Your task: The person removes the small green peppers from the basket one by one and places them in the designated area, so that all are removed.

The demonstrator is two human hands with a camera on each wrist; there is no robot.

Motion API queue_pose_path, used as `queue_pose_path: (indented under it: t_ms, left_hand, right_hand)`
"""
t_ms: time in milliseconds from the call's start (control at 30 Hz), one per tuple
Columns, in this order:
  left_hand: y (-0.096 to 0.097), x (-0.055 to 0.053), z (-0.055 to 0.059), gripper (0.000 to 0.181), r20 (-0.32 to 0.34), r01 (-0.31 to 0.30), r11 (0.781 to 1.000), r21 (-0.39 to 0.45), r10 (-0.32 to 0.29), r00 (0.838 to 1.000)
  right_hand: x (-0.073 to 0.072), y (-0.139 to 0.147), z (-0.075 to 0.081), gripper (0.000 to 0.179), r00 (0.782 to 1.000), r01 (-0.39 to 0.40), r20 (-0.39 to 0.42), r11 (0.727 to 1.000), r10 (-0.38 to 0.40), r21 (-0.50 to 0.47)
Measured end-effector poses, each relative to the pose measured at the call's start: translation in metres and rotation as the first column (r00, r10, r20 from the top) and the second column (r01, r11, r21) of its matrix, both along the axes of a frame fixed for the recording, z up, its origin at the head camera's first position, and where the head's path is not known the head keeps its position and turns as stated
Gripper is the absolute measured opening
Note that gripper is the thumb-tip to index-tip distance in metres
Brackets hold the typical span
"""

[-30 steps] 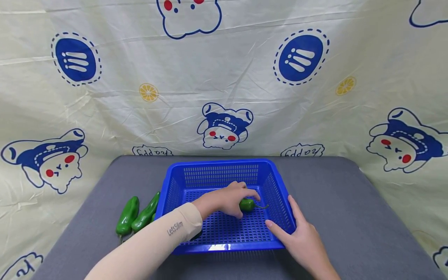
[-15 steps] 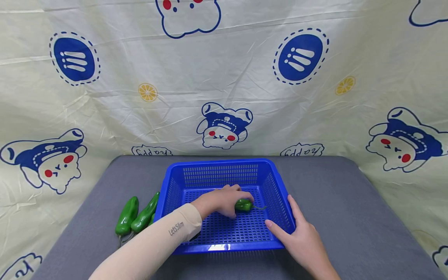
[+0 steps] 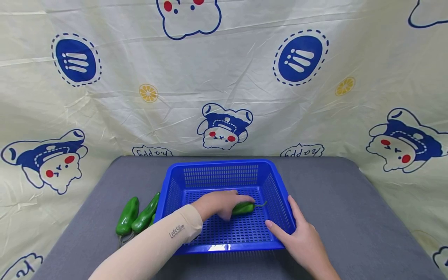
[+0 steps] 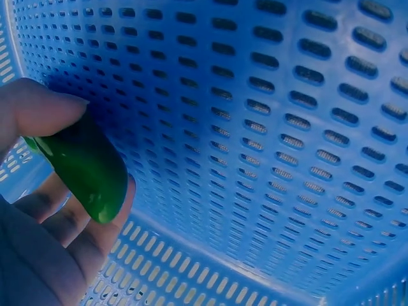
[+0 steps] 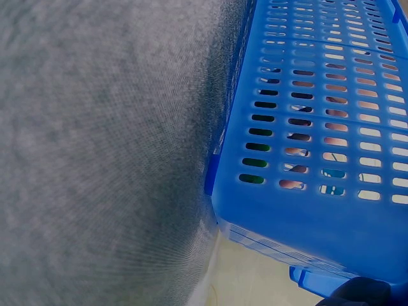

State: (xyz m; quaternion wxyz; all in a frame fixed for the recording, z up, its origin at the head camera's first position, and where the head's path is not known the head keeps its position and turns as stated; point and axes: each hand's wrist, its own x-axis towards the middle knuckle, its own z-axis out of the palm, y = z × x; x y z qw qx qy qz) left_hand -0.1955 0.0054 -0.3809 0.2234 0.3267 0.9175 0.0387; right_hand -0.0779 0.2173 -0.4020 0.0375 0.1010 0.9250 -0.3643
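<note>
In the head view my left hand (image 3: 224,203) reaches down into a blue plastic basket (image 3: 224,246) and holds a green chili pepper (image 3: 244,209) by its body, its thin stem pointing right. From the left wrist, the chili pepper (image 4: 95,169) shows between the thumb (image 4: 48,111) and the fingers, above the slotted basket floor. My right hand (image 3: 302,241) rests against the basket's right rim near the front corner, fingers straight and thumb spread over the inside. Through the slots in the right wrist view, bits of green show behind the basket wall (image 5: 306,217).
Several green chili peppers (image 3: 127,217) lie on the grey tabletop (image 3: 101,233) left of the basket, one partly hidden by my left sleeve (image 3: 154,245). A patterned cream curtain (image 3: 224,89) hangs behind and around the table.
My left hand has shifted slightly left and turned the chili pepper, so more of its body shows and its stem tilts up. The right hand and basket stay put.
</note>
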Motion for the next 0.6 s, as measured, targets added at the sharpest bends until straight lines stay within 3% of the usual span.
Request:
queue_pose_path:
  t_ms: [400,600]
  left_hand:
    - [0.0073,0.0023,0.0051,0.101,0.004,-0.021,0.998,-0.052,0.022,1.000]
    - [0.0067,0.0037,0.0015,0.101,0.028,-0.033,0.994,-0.104,0.036,0.999]
  right_hand:
    - [0.0017,0.0006,0.0002,0.107,0.999,0.000,-0.033,1.000,0.000,0.004]
    - [0.0021,0.0003,0.0005,0.107,0.999,0.001,-0.037,1.000,-0.001,-0.002]
